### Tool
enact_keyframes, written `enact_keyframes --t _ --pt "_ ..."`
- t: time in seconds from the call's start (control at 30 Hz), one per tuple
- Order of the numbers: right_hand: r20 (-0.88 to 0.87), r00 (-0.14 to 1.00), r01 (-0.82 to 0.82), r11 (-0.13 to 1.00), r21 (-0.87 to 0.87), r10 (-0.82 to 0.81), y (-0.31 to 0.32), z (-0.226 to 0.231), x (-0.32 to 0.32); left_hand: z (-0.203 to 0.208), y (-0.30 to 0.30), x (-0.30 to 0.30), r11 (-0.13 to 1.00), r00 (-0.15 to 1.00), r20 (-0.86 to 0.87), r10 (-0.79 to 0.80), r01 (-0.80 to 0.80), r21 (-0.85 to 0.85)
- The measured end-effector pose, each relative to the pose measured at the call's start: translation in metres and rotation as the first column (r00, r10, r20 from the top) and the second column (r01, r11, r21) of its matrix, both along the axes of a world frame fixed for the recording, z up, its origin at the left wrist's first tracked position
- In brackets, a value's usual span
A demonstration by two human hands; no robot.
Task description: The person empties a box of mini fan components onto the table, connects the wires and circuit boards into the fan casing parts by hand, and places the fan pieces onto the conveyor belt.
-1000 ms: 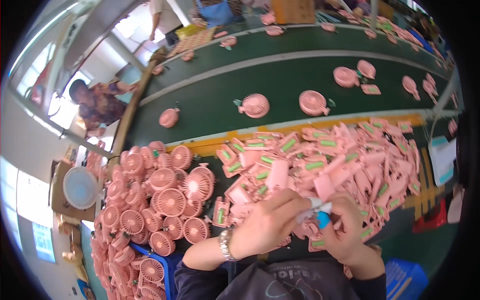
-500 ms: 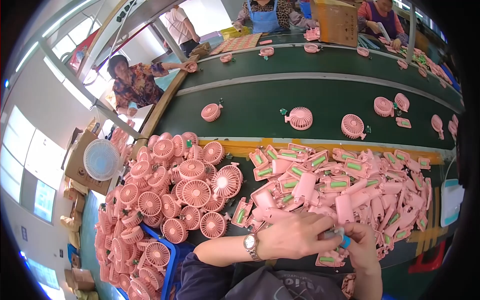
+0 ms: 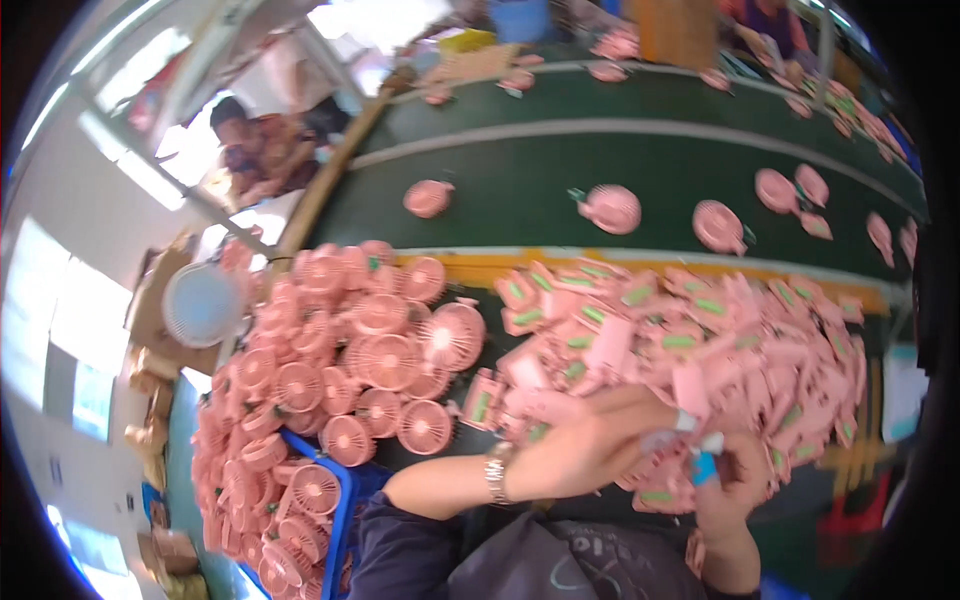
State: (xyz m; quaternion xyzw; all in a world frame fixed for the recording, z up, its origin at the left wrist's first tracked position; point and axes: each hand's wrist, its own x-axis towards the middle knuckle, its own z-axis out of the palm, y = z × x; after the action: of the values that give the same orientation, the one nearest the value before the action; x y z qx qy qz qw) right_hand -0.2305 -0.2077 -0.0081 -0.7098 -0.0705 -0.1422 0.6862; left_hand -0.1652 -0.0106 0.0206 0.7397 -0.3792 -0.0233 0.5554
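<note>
My left hand (image 3: 600,440), with a metal watch (image 3: 497,473) on its wrist, is curled in front of the pile of pink handle housings (image 3: 690,375). Its fingers close round something small and greyish, too blurred to name. Close by on the right, my right hand (image 3: 738,478) is also curled. Blue and white bits show at its fingertips, and another white bit shows at the left fingertips; whether these are finger wraps or a held part I cannot tell. Many housings hold green cylinders. Left of my hands are heaped round pink fan heads (image 3: 390,362).
A blue crate (image 3: 345,510) full of fan heads stands at the lower left. Beyond the yellow-taped edge runs a green conveyor belt (image 3: 520,175) with spaced pink fans. Another person (image 3: 265,150) sits at the left, others work across the belt. A white fan (image 3: 203,305) stands at left.
My hands have drawn slightly apart, the left one rising a little. The view has shifted and blurred. The person at the left has pulled an arm back from the belt.
</note>
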Motion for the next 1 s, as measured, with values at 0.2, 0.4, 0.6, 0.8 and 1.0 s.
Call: enact_keyframes --t 0.2,0.4,0.6,0.8,1.0 --pt "0.279 0.959 0.102 0.87 -0.483 0.042 0.0 0.013 0.015 0.011 -0.001 0.0 0.988 0.995 0.073 0.063 -0.073 0.138" --pt "0.469 0.882 0.271 0.765 -0.585 0.046 0.002 0.007 0.015 0.003 0.001 0.002 0.978 0.991 0.126 0.052 -0.076 0.194" --pt "-0.197 0.943 -0.257 0.963 0.084 0.268 -0.011 -0.007 0.008 0.001 0.006 0.002 0.942 0.909 0.396 -0.128 -0.013 0.334" --pt "-0.152 0.946 -0.295 0.955 -0.025 0.288 -0.013 -0.004 0.006 -0.004 -0.005 0.001 0.982 0.993 -0.065 0.097 -0.085 0.168" --pt "-0.027 0.978 -0.206 0.971 -0.122 0.205 -0.011 -0.001 0.017 -0.009 -0.006 0.001 0.997 0.947 -0.312 0.076 -0.064 0.048"
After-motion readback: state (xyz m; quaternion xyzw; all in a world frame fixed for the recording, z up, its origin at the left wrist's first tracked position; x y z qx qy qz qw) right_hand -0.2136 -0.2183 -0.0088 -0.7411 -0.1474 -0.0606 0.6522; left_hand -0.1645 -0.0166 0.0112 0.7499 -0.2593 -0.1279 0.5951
